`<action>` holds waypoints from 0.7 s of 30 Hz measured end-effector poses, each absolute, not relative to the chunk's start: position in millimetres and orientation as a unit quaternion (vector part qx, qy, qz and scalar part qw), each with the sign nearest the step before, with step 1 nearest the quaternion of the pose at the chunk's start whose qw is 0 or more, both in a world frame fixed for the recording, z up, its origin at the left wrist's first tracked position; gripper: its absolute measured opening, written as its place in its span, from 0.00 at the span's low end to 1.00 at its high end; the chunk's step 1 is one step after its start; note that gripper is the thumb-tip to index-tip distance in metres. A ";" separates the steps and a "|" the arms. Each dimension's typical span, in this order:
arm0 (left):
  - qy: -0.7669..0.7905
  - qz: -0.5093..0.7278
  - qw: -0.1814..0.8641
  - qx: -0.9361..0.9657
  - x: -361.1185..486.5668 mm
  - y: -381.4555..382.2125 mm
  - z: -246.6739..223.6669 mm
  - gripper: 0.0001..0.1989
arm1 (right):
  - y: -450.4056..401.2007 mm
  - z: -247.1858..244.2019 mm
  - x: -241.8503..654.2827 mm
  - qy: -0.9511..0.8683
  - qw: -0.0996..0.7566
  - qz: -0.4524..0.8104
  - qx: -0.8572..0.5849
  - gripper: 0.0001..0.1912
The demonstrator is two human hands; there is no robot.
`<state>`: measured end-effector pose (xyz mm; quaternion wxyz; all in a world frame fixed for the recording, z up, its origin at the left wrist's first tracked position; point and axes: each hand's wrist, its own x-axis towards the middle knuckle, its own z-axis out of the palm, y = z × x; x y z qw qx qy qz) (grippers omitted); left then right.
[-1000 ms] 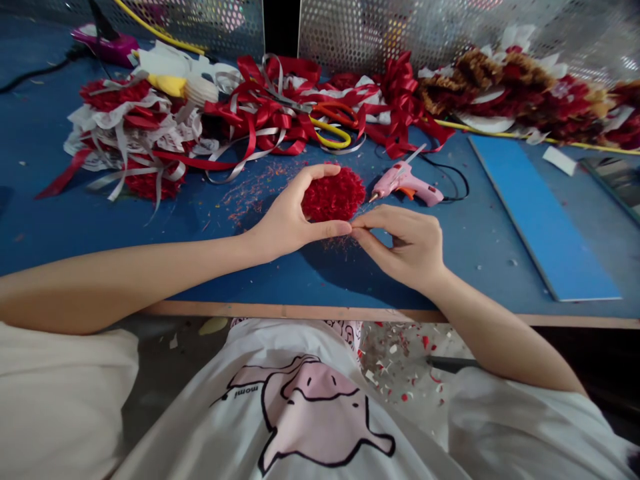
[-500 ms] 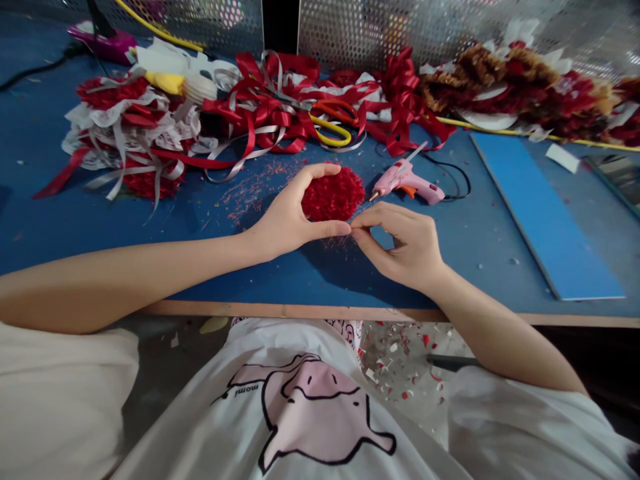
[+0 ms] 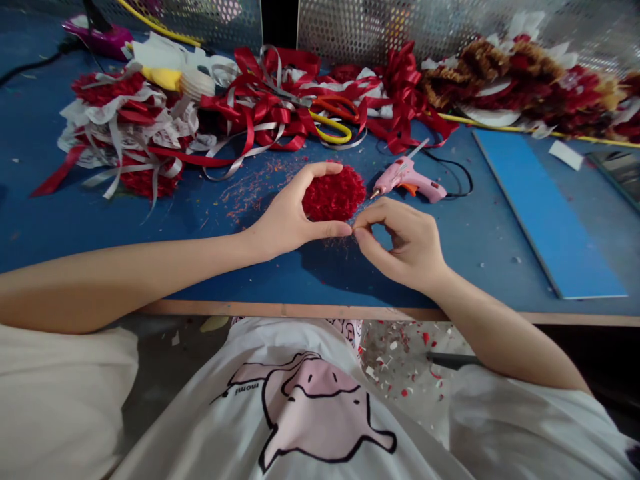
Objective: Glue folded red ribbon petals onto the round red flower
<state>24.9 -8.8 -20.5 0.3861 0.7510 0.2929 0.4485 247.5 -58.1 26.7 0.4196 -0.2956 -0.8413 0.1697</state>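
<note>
A round, ruffled red pompom (image 3: 336,193) is held above the blue table by my left hand (image 3: 291,213), its fingers curled over the far side and the thumb along the near side. My right hand (image 3: 403,240) is closed in a pinch, fingertips together right at the tip of my left thumb. Whatever lies in that pinch is too small to make out. Just beyond my right hand rests a pink glue gun (image 3: 409,180), its nozzle pointing toward the pompom. The underside of the pompom is hidden.
Behind lie tangled red ribbons (image 3: 295,127) and scissors (image 3: 333,123) with orange and yellow handles. Red and white frilly pieces (image 3: 127,133) sit at the left, brown and red ones (image 3: 525,83) at the back right. A flat blue board (image 3: 547,220) lies on the right.
My right hand has shifted very slightly to the right, still pinched. My left hand keeps its hold on the pompom. The view has moved a little.
</note>
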 end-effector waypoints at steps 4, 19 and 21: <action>0.307 0.445 0.385 0.748 25.0 -10.9 -17.5 0.44 | -56.8 22.1 251.5 -0.762 0.473 0.304 -0.322 0.03; 0.382 0.532 0.290 0.698 8.6 2.7 -14.7 0.19 | -37.2 36.6 252.0 -0.531 0.594 0.499 -0.340 0.21; 0.385 0.533 0.251 0.711 -0.1 13.9 -13.8 0.23 | -34.5 31.3 252.1 -0.555 0.595 0.474 -0.337 0.24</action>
